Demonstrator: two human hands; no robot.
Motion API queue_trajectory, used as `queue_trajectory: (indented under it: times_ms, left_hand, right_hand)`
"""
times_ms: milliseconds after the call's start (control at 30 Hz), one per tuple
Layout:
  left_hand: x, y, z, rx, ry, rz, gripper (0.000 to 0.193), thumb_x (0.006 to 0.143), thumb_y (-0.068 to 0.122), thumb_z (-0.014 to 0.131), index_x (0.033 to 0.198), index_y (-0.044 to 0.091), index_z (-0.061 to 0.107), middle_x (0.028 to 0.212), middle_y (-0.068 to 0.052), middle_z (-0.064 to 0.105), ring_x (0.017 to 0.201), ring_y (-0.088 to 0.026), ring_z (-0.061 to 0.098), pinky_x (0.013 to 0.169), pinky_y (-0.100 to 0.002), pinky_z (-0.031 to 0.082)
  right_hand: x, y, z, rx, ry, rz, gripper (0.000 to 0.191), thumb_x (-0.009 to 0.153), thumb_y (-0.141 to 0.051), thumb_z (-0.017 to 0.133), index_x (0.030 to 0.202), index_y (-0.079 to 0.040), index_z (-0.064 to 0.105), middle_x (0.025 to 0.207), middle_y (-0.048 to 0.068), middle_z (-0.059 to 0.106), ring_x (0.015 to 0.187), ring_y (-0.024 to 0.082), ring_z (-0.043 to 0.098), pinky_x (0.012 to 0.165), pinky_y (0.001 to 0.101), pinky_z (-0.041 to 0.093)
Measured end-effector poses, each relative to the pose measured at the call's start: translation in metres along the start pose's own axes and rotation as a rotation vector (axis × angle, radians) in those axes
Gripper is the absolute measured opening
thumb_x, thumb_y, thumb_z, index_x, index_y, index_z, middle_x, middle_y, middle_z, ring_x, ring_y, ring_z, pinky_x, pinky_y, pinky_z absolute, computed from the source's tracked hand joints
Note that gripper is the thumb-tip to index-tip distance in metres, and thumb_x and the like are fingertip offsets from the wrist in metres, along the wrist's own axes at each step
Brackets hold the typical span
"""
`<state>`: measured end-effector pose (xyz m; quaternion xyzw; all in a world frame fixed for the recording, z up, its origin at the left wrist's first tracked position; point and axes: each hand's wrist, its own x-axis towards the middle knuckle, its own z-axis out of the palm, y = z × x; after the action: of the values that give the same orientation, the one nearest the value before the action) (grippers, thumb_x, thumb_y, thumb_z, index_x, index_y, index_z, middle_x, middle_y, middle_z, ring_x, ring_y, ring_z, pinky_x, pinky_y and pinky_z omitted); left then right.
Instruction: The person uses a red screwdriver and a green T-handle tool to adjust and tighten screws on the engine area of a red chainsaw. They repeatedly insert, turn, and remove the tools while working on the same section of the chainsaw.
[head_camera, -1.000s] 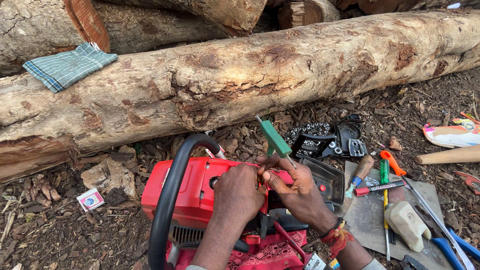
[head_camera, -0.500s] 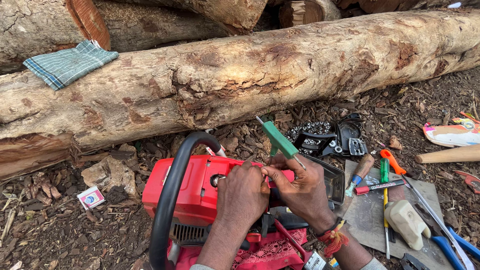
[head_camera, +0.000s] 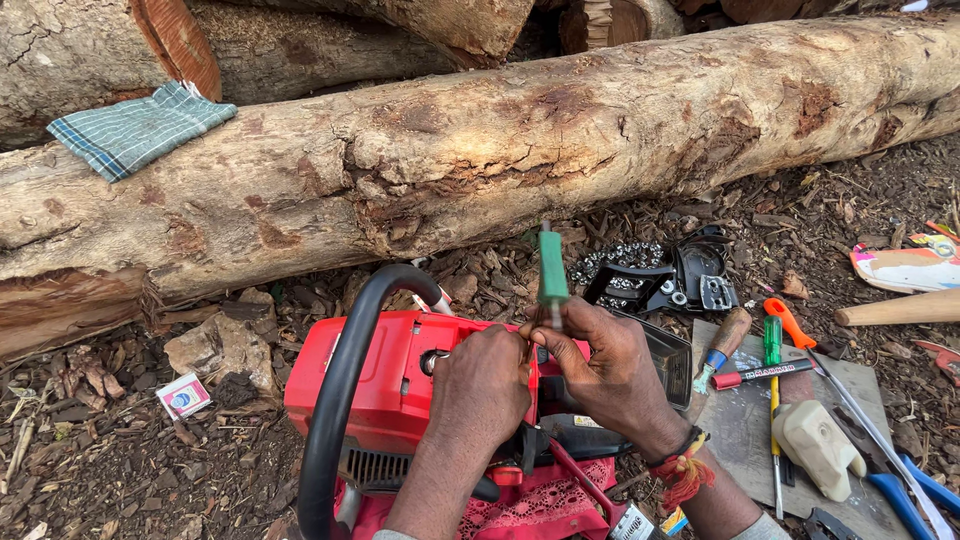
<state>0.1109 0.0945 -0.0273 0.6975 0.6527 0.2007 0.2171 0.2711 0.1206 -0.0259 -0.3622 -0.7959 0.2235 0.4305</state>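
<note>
Screwdriver with the green handle stands upright, pinched in your right hand, while your left hand presses closed on the red chainsaw, steadying it.

A long, rough-barked log runs across the upper half of the frame, with a folded blue checked cloth lying on it at upper left. Below it on the wood-chip ground, a small printed box lies at lower left. At right, a black cover with a saw chain lies just above a grey board carrying a wooden-handled screwdriver, a marker and a cream plastic bottle.
</note>
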Motion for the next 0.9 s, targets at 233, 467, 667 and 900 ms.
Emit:
queue_trajectory:
  times_ms: [233, 467, 667, 900]
  left_hand:
    - [0.0, 0.002, -0.003, 0.039, -0.057, -0.024, 0.011, 0.087, 0.013, 0.069, 0.094, 0.004, 0.069, 0.097, -0.017, 0.068, 0.1, -0.035, 0.07, 0.084, -0.055, 0.055]
    - [0.001, -0.002, 0.015, 0.1, 0.052, 0.064, 0.016, 0.089, 0.015, 0.069, 0.096, 0.001, 0.067, 0.098, -0.017, 0.065, 0.102, -0.034, 0.067, 0.082, -0.055, 0.055]
    - [0.005, -0.006, 0.027, 0.266, 0.09, 0.189, 0.021, 0.082, 0.009, 0.071, 0.099, -0.003, 0.065, 0.099, -0.018, 0.065, 0.104, -0.034, 0.066, 0.08, -0.05, 0.056]
    - [0.003, -0.008, 0.025, 0.279, 0.174, 0.377, 0.019, 0.079, 0.011, 0.075, 0.095, 0.003, 0.067, 0.09, -0.014, 0.068, 0.096, -0.033, 0.068, 0.071, -0.049, 0.053]
  right_hand:
    - [0.002, -0.002, -0.005, 0.007, -0.016, 0.061, 0.015, 0.094, -0.007, 0.068, 0.107, 0.0, 0.069, 0.095, 0.01, 0.083, 0.093, 0.018, 0.083, 0.076, 0.029, 0.065]
    - [0.002, -0.001, -0.01, 0.059, 0.025, 0.085, 0.015, 0.095, -0.007, 0.067, 0.107, 0.002, 0.067, 0.099, 0.01, 0.083, 0.099, 0.016, 0.081, 0.083, 0.0291, 0.065]
    - [0.003, -0.005, -0.017, 0.085, 0.028, 0.07, 0.015, 0.097, -0.008, 0.067, 0.108, 0.002, 0.066, 0.1, 0.011, 0.082, 0.1, 0.017, 0.08, 0.085, 0.0286, 0.065]
    - [0.003, -0.004, -0.017, 0.057, 0.052, 0.11, 0.017, 0.096, -0.01, 0.068, 0.108, 0.001, 0.067, 0.1, 0.01, 0.083, 0.099, 0.016, 0.081, 0.083, 0.0281, 0.065]
